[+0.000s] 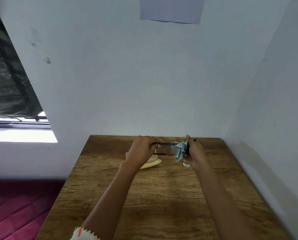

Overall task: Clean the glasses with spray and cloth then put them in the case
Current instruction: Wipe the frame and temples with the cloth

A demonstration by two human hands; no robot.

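Black-framed glasses are held above the far half of the wooden table, their temple arms pointing left. My left hand grips the ends of the temple arms. My right hand pinches a blue-grey cloth around the front of the glasses, which hides the lenses. A pale yellow case lies open on the table, mostly hidden under my left hand. A small clear spray bottle stands below my right hand; only its base shows.
The table stands in a corner, with walls behind it and to its right. A dark red mat covers the floor on the left, below a window. A white cloth edge with an orange mark shows at the bottom.
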